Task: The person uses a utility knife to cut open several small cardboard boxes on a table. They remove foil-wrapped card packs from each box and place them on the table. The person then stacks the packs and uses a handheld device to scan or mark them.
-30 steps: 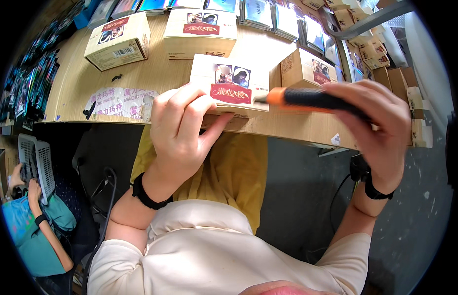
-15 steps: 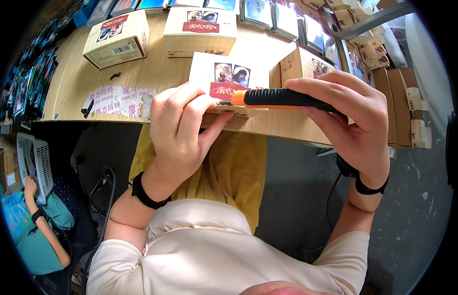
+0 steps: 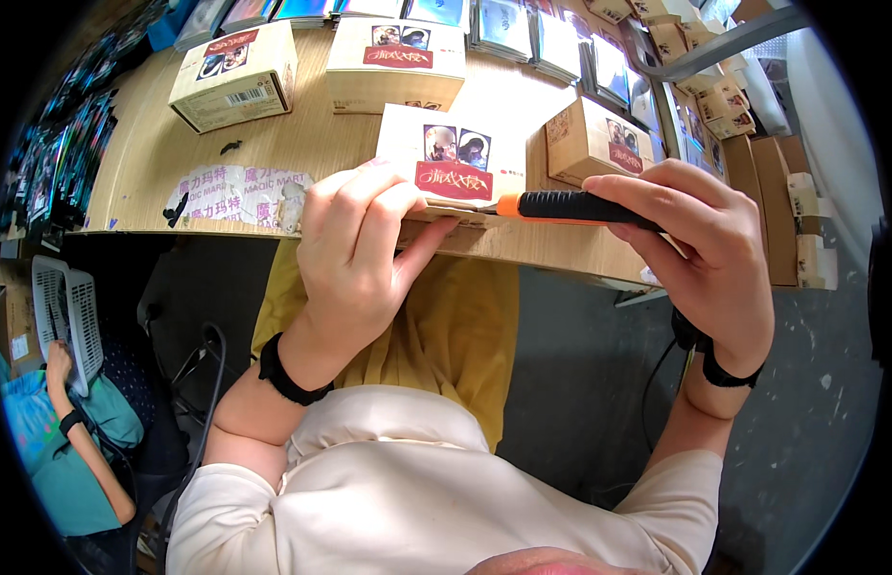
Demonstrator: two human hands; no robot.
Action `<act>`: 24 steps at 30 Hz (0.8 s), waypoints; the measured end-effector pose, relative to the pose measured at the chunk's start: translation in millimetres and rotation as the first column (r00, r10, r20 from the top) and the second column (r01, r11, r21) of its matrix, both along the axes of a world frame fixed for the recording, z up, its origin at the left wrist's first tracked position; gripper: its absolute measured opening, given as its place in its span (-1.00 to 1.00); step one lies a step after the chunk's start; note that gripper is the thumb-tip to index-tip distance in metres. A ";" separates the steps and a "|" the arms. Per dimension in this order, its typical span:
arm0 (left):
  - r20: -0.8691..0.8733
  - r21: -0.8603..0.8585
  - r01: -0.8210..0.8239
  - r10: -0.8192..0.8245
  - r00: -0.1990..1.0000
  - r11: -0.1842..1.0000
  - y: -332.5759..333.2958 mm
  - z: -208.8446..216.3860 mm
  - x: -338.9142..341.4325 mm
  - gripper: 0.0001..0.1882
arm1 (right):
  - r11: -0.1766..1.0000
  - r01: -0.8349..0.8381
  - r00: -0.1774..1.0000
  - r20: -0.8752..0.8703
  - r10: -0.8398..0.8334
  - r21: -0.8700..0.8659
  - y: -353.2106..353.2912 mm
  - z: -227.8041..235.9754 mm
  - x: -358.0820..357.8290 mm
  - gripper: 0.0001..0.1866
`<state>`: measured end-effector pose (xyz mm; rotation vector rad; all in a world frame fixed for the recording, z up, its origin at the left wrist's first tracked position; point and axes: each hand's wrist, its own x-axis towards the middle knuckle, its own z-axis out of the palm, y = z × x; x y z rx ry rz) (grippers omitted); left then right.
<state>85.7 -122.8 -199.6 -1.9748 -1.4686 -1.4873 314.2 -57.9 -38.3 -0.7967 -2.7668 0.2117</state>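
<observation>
My left hand grips the near left edge of a cream cardboard box, with the thumb below and the fingers on top. The box has a red label and two small pictures, and sits at the table's front edge. My right hand is closed round the black handle of a slim tool with an orange collar. Its thin tip points left along the box's near edge, right of my left fingertips. I cannot make out exactly what kind of tool it is, nor whether its tip touches the box.
Similar boxes stand behind at left and centre, and at right. Stacks of shiny packs line the table's back. Another person's arm reaches to a white basket at far left.
My right hand and the tool have moved right and slightly down, sliding the tip along the box's near edge away from my left fingers. My left hand keeps its hold.
</observation>
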 end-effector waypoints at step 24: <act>0.099 -0.173 0.074 -0.057 0.993 0.982 -11.4 20.7 -5.1 -0.67 | 0.495 0.348 -0.209 -0.580 -0.787 -0.796 -29.0 -149.1 222.8 -0.71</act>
